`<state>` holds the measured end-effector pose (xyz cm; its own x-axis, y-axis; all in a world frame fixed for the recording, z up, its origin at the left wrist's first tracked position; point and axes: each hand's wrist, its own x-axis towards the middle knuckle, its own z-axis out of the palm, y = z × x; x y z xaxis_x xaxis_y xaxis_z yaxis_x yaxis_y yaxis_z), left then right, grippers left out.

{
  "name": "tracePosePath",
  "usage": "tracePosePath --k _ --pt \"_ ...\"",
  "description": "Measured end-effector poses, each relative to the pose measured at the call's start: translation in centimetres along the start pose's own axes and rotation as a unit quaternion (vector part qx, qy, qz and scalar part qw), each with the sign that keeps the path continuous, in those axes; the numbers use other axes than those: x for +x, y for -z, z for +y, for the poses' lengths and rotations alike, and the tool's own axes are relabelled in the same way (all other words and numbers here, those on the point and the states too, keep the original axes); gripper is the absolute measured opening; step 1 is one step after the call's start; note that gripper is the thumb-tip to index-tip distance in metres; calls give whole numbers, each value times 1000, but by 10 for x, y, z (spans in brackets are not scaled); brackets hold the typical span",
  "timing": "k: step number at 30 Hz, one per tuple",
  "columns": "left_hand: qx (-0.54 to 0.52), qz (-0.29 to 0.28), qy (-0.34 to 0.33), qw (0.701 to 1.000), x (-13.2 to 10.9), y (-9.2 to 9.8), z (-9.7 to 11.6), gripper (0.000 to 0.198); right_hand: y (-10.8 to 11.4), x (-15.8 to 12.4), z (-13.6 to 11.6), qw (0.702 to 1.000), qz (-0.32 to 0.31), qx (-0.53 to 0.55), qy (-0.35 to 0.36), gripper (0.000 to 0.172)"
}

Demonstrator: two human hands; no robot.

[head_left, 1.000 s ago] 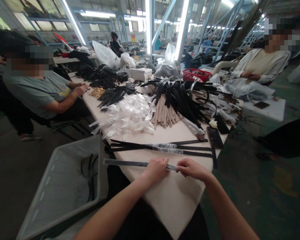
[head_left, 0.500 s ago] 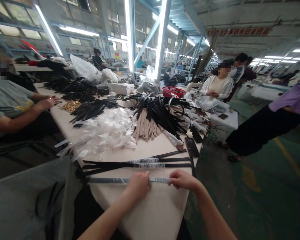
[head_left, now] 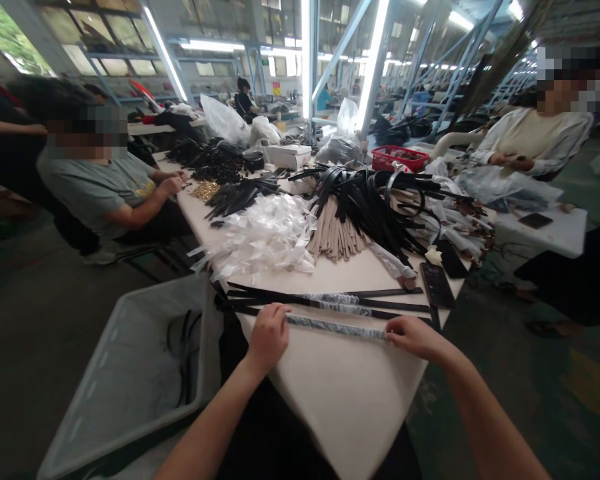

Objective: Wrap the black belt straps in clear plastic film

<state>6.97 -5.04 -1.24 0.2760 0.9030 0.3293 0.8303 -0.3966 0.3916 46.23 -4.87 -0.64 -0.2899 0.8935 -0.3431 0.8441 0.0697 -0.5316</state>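
Note:
A black strap in a wrinkled clear plastic sleeve (head_left: 336,327) stretches between my hands above the near part of the table. My left hand (head_left: 269,339) is closed round its left part. The thumb and fingers of my right hand (head_left: 414,336) pinch its right end. Just beyond lie several black straps (head_left: 395,303), roughly side by side, with crumpled clear sleeves (head_left: 337,305) round their middles. My left fingers hide part of the held strap.
White plastic sleeves (head_left: 267,237) are heaped ahead, beside bundled black straps (head_left: 365,200). A phone (head_left: 437,285) lies near the table's right edge. A grey bin (head_left: 115,373) stands at left. Co-workers sit at left (head_left: 115,193) and right (head_left: 525,143).
My view has turned left, bringing the bin and the left co-worker further in. My hands are wider apart on the strap, with a longer stretch of wrinkled sleeve between them.

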Motion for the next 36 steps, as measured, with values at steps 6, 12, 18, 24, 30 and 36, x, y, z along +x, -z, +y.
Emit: tracePosePath --k 6,12,18,24,30,36 --pt "18 -102 9 995 7 30 -81 24 -44 24 -91 974 209 -37 75 19" --pt "-173 -222 89 955 19 49 -75 16 -126 66 -238 957 214 -47 191 52" --pt "-210 -251 107 939 8 101 -72 17 -150 88 -261 954 196 -135 181 16" --pt "-170 -269 141 937 8 141 -94 15 -113 61 -185 943 229 -194 146 21" --pt "-148 -244 132 949 26 132 -103 19 -62 27 -105 954 193 -213 90 20" --pt "-88 -196 89 972 64 108 -118 16 5 27 -26 944 219 -245 37 22"
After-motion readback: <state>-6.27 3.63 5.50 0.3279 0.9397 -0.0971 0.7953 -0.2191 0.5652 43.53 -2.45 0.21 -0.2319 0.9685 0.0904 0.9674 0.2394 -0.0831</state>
